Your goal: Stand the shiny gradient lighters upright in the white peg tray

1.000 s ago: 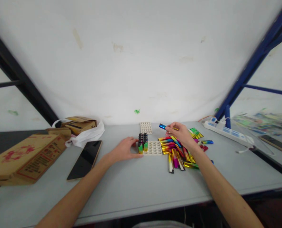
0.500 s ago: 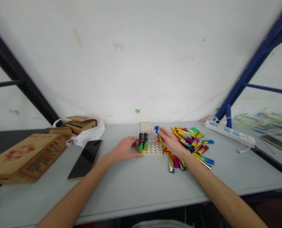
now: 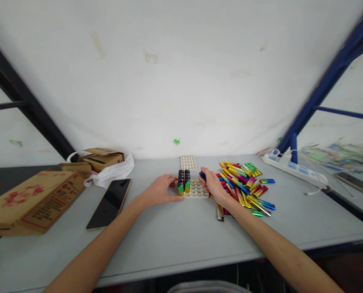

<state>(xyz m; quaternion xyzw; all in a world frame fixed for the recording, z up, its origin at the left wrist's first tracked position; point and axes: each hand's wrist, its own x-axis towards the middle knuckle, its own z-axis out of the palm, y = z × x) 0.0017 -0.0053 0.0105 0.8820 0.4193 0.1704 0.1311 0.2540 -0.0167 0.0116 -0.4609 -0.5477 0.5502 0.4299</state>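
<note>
Lighter (image 3: 202, 176) looks light, stiff and slick, so right hand (image 3: 213, 186) pinches its body in a closed grip over the white tray (image 3: 195, 189), left hand (image 3: 160, 190) spread loose at that tray's left edge.

Stained white wall (image 3: 181, 81), grey table (image 3: 175, 236), blue shelf frame (image 3: 328, 85), black frame (image 3: 29, 106)

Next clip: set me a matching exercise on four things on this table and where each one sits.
1 phone
2 power strip
3 blue lighter
4 spare tray

a in the right hand
b behind the white tray
c left of the left hand
d far right of the table

Pairs: 1-c, 2-d, 3-a, 4-b
</note>
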